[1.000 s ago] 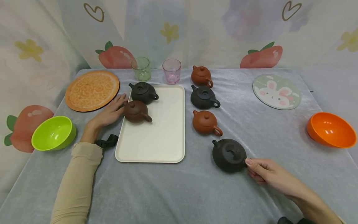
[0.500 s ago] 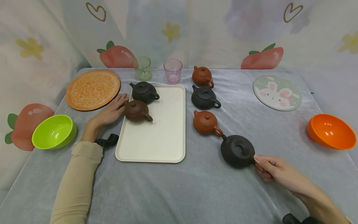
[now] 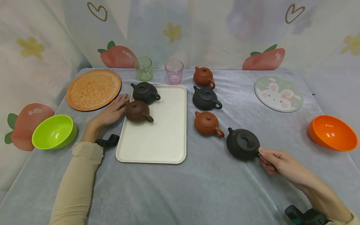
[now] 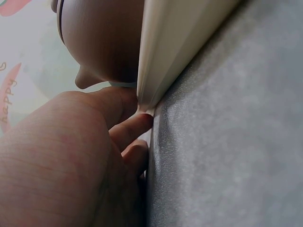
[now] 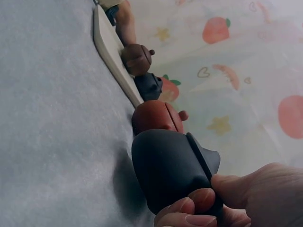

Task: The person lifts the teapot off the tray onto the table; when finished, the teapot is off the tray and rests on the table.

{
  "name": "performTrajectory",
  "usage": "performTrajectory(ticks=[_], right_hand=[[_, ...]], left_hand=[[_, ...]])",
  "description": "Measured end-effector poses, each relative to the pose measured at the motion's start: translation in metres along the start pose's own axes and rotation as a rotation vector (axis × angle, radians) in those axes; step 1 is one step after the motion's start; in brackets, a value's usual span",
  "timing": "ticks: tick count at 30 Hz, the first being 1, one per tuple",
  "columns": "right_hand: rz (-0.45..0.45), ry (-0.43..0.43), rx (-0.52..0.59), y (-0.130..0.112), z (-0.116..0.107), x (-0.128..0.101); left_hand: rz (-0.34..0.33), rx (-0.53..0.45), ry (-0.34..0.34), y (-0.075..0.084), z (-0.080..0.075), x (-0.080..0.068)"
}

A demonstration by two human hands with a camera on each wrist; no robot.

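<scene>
My right hand [image 3: 267, 156] pinches the handle of a black teapot [image 3: 243, 144] that sits on the grey cloth, right of the cream tray [image 3: 166, 137]. The right wrist view shows the thumb and fingers of that hand [image 5: 208, 194] closed on the pot [image 5: 165, 170]. My left hand [image 3: 113, 109] lies relaxed at the tray's left edge, fingers touching a brown teapot [image 3: 137, 111] on the tray. In the left wrist view this hand [image 4: 61, 161] rests against the tray rim [image 4: 180, 42] under the brown pot [image 4: 104, 42]. A dark teapot [image 3: 144, 92] stands behind it on the tray.
Three more teapots stand in a row right of the tray: red [image 3: 206, 123], black [image 3: 205, 98], red [image 3: 203, 76]. Green [image 3: 144, 68] and pink [image 3: 173, 71] cups are at the back. An orange mat [image 3: 93, 89], rabbit mat [image 3: 278, 93], green bowl [image 3: 53, 132] and orange bowl [image 3: 332, 132] lie around.
My right hand has drawn the black teapot to the right and a little farther away, turning its spout toward the red teapot. The left hand has stayed put.
</scene>
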State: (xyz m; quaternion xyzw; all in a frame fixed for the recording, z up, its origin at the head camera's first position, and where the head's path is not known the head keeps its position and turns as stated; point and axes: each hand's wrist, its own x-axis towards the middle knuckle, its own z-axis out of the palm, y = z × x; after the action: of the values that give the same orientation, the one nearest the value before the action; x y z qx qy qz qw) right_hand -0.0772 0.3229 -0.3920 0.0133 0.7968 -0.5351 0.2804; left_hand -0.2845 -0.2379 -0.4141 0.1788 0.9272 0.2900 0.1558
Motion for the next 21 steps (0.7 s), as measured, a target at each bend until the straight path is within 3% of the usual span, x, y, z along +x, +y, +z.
performTrajectory(ticks=[14,21], right_hand=[[-0.019,0.089,-0.017,-0.012,-0.01,0.017],[0.006,0.11,0.028,-0.018,-0.015,0.028]], left_hand=[[0.012,-0.001,0.004,0.0,-0.001,-0.001],[0.007,-0.002,-0.011,0.0,-0.001,-0.002]])
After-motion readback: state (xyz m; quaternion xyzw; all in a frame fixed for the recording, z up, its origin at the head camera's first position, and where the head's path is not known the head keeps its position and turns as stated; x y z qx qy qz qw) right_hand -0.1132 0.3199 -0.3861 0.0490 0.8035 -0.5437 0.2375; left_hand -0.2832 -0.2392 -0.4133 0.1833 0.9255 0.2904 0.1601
